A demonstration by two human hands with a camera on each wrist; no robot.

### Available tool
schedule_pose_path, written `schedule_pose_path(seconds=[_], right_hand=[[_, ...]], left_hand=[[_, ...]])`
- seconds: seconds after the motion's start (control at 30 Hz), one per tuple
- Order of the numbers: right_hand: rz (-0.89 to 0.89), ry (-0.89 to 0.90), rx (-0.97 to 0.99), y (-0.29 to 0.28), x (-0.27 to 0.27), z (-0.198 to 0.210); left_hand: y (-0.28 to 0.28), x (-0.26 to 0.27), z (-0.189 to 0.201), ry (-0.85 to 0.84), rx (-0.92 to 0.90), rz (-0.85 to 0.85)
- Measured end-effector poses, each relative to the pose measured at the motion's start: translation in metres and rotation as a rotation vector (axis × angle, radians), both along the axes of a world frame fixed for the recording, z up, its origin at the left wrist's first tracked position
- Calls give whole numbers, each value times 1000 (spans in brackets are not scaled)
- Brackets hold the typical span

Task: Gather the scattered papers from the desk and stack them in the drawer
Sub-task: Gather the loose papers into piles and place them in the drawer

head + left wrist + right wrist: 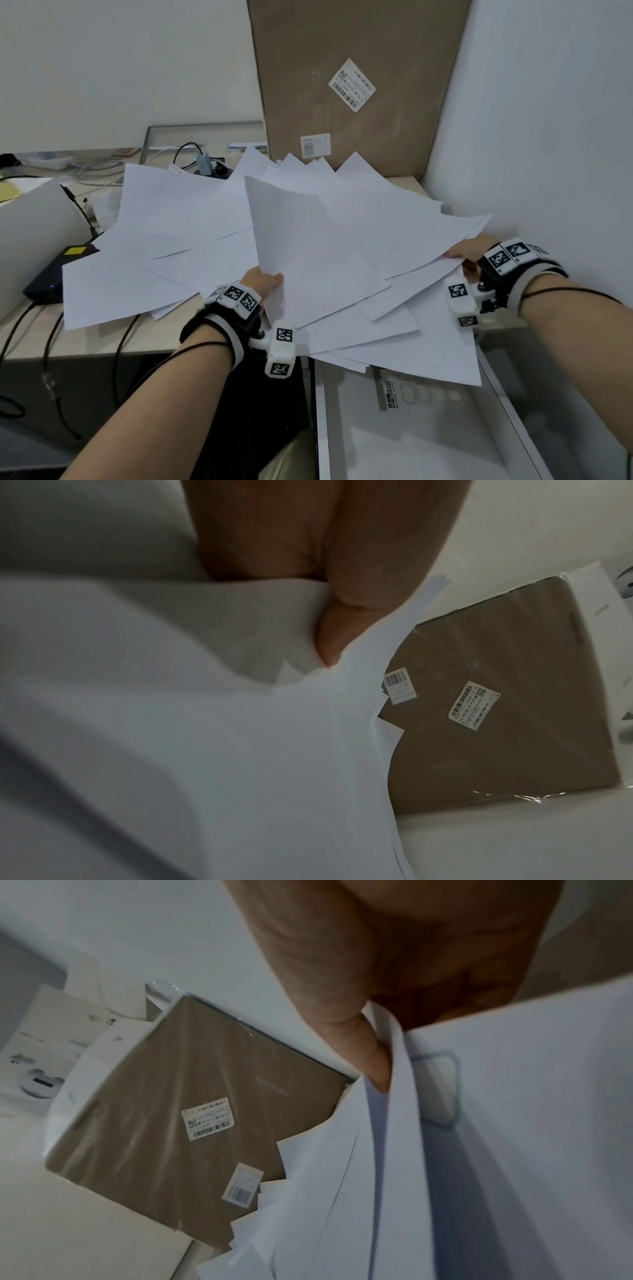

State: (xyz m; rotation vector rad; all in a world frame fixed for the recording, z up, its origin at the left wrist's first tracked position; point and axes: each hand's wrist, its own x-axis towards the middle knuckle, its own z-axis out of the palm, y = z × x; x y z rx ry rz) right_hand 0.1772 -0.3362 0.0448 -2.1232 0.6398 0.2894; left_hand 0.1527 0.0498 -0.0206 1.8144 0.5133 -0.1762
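Cardboard box (356,85) behind papers (191,219).

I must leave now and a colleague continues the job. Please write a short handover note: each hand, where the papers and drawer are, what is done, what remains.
Left hand: pinches the near edge of a raised white paper sheet.
Right hand: grips the right edge of the fanned pile of white papers.
The pile lies spread over the beige desk, its near edge overhanging the open grey drawer.
Done: papers roughly pulled together.
Left: square the pile, stack it in the drawer; no white sheets show in it yet.
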Motion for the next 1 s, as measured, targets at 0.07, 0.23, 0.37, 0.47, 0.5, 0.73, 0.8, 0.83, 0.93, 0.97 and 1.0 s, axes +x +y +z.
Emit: schedule_pose_path(seconds=[0.07, 0.23, 0.37, 0.47, 0.5, 0.73, 0.8, 0.83, 0.93, 0.97, 1.0], right_hand=[[-20, -71, -27, 0, -2, 7], [-135, -300, 26, -7, -16, 29], [-250, -515, -31, -10, -34, 56], [-274, -657, -60, -6, -45, 73], [-274, -701, -83, -3, -49, 79], [-132, -1025, -304, 27, -75, 110], [-66, -1048, -345, 40, -84, 120], [-27, -1037, -376, 48, -90, 124], [156, -969, -398, 67, -100, 118], [217, -923, -379, 74, -103, 112], [273, -875, -357, 81, -105, 103]], left_hand=[[-2, -2, 5, -2, 14, 3], [-5, -7, 9, 12, 73, 15], [-14, -16, 20, 10, 125, 31], [-21, -24, 30, 13, 155, 23], [-23, -26, 32, 13, 158, 14], [-35, -29, 30, 22, -38, -32], [-39, -32, 32, -6, -108, -40], [-42, -35, 33, -22, -160, -38], [-58, -72, 65, -31, -290, -35], [-61, -79, 69, -35, -335, -45], [-62, -83, 69, -42, -376, -45]])
